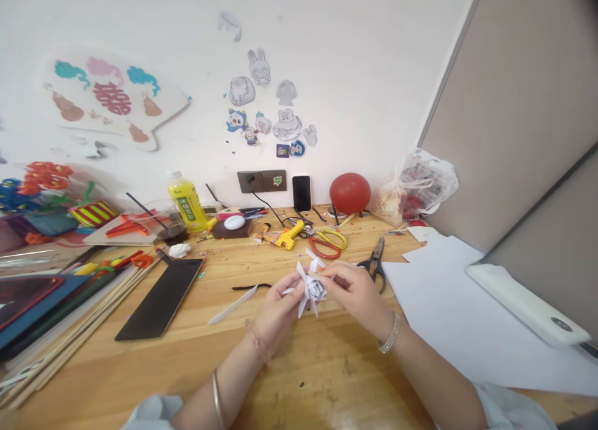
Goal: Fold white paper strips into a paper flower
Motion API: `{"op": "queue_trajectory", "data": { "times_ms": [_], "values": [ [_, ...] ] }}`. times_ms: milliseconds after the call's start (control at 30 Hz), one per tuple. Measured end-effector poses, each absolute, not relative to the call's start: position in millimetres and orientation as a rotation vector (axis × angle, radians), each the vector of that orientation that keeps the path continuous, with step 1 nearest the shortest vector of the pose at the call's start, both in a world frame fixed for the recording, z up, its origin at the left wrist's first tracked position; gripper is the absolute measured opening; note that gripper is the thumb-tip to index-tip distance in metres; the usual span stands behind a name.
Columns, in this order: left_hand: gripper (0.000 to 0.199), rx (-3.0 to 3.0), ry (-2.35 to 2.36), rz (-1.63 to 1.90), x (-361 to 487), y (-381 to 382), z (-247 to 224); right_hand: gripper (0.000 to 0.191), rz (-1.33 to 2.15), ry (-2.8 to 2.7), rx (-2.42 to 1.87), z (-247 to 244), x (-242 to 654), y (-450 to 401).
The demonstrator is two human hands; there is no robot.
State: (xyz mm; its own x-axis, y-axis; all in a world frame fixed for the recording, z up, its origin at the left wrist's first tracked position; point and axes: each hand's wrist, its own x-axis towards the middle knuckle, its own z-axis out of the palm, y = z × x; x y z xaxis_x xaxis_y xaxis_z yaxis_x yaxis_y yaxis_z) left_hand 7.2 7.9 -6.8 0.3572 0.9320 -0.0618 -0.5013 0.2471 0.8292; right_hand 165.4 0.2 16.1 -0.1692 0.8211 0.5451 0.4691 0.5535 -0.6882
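Note:
A white folded-paper flower [314, 288] with pointed strips sticking out is held between my hands above the wooden table. My left hand [283, 298] grips it from the left side, thumb at its edge. On the right, my right hand [354, 288] is closed, thumb and index finger pinching at the flower's upper right. Whether a small tool is also between those fingers is unclear. A loose white paper strip [232, 305] lies left of my left hand, beside a thin black strip [251, 286]. Black-handled scissors [374, 265] rest just behind my right hand.
Behind my hands are a yellow glue gun [290, 235], red-and-yellow scissors [329, 243], a phone [301, 193] and a red balloon [350, 192]. A black tablet [159, 299] and wooden sticks [88, 330] lie left, near a yellow bottle [187, 200]. White paper sheets [448, 324] cover the right.

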Motion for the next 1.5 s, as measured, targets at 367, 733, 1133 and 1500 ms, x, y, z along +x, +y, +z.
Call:
{"op": "queue_trajectory", "data": {
  "times_ms": [367,733,1133,1500],
  "values": [
    [0.025,0.792,0.723,1.067,10.0,7.6,-10.9,0.026,0.083,-2.101,-0.993,18.6,171.3,-3.3],
    [0.021,0.734,0.718,1.046,12.4,7.4,-8.4,0.027,-0.284,-2.227,-1.027,6.2,171.6,0.1],
    [0.021,0.738,0.694,1.055,12.2,8.3,-10.8,0.021,-0.253,-2.225,-0.964,2.3,171.6,-0.9],
    [0.034,0.839,0.692,0.990,11.0,15.2,-19.9,0.005,0.536,-2.062,-1.119,9.1,170.6,1.0]
  ]
}}
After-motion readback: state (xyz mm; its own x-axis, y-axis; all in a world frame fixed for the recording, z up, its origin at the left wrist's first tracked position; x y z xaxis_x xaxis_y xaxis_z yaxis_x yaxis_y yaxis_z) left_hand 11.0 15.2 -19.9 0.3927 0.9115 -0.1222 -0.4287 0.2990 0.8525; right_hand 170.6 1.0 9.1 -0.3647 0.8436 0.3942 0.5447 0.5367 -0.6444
